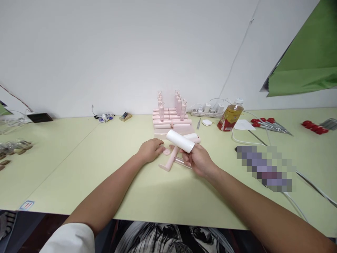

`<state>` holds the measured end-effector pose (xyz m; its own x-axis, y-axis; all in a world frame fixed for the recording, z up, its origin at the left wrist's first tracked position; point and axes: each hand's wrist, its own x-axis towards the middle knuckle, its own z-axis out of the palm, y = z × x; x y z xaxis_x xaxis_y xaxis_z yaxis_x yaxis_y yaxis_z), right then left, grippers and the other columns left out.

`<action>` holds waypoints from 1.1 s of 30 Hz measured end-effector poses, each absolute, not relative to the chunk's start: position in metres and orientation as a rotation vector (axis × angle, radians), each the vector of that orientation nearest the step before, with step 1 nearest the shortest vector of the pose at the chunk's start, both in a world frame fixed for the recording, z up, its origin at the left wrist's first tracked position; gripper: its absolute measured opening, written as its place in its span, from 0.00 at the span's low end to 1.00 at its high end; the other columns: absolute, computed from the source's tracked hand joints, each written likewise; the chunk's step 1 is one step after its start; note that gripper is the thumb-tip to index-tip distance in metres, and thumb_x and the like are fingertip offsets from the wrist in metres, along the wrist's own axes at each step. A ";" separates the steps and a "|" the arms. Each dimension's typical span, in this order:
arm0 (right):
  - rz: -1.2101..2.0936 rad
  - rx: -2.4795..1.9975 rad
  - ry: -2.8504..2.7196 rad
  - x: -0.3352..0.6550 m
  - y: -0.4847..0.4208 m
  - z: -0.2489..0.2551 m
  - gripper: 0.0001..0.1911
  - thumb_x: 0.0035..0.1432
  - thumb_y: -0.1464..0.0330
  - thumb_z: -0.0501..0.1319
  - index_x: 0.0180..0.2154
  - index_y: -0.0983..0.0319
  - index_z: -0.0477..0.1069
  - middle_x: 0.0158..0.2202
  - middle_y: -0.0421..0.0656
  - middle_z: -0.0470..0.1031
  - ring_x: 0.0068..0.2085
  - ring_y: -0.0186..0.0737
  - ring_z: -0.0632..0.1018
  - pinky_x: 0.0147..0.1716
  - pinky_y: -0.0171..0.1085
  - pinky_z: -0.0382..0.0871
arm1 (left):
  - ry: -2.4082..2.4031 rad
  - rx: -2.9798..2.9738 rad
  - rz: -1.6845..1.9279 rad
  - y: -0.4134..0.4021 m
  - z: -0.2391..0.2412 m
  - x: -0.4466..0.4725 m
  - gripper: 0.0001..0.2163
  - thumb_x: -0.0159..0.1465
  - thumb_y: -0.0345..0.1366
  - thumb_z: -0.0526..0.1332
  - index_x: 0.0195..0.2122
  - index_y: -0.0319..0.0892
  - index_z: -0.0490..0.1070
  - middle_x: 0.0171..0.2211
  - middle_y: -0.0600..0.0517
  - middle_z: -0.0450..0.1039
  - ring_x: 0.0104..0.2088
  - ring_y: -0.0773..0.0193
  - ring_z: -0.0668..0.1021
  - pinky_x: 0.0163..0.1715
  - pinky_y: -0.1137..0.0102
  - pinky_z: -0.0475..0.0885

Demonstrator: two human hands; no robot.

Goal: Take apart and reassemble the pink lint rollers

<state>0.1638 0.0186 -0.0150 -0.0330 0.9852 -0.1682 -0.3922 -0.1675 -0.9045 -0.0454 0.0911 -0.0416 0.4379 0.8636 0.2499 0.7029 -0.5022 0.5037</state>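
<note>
My right hand (200, 160) grips a white roll (180, 140), a smooth cylinder tilted up to the left. It looks like the sheet roll of a lint roller. My left hand (150, 150) lies palm down on the table, its fingers stretched out. Its fingertips reach a small round pink disc (166, 151); whether they press on it I cannot tell. Between my hands lies a pink T-shaped part (168, 163), partly covered by the roll and my right hand. A clear pinkish tube (181, 161) runs beneath my right hand.
Behind my hands lie rows of pink cylinders (162, 122), with several upright pink pieces (182, 110) with heart-shaped loops. Rightward are a power strip (205, 113), a tilted bottle (230, 116), red-handled screwdrivers (271, 124), cables and a blurred-out object (265, 170). A coiled cable (104, 117) lies leftward.
</note>
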 end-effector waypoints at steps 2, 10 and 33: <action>1.486 -1.037 -0.872 0.164 0.018 -0.015 0.05 0.45 0.70 0.59 0.28 0.63 0.69 0.22 0.39 0.71 0.15 0.27 0.61 0.11 0.29 0.50 | 1.323 2.313 0.873 0.084 -0.034 -0.043 0.13 0.65 0.45 0.54 0.42 0.45 0.73 0.40 0.48 0.75 0.40 0.57 0.76 0.38 0.66 0.68; 1.497 -1.106 -1.354 0.161 0.010 -0.015 0.17 0.53 0.65 0.58 0.44 0.62 0.71 0.21 0.36 0.69 0.19 0.32 0.65 0.17 0.33 0.59 | 0.930 1.478 1.172 0.067 -0.015 -0.034 0.19 0.58 0.51 0.61 0.41 0.41 0.65 0.26 0.54 0.67 0.24 0.66 0.73 0.19 0.73 0.68; 0.310 -1.329 -2.320 0.177 0.011 -0.007 0.09 0.61 0.63 0.60 0.41 0.61 0.70 0.38 0.46 0.75 0.41 0.46 0.72 0.38 0.40 0.62 | 1.262 1.749 1.301 0.070 -0.004 -0.056 0.14 0.60 0.46 0.60 0.41 0.41 0.66 0.32 0.53 0.67 0.26 0.69 0.69 0.28 0.72 0.66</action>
<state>0.1769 0.0110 -0.0073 -0.4371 0.8589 0.2668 0.7587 0.5115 -0.4034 -0.0556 0.0703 -0.0044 0.0612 0.9319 0.3574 0.3292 -0.3569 0.8742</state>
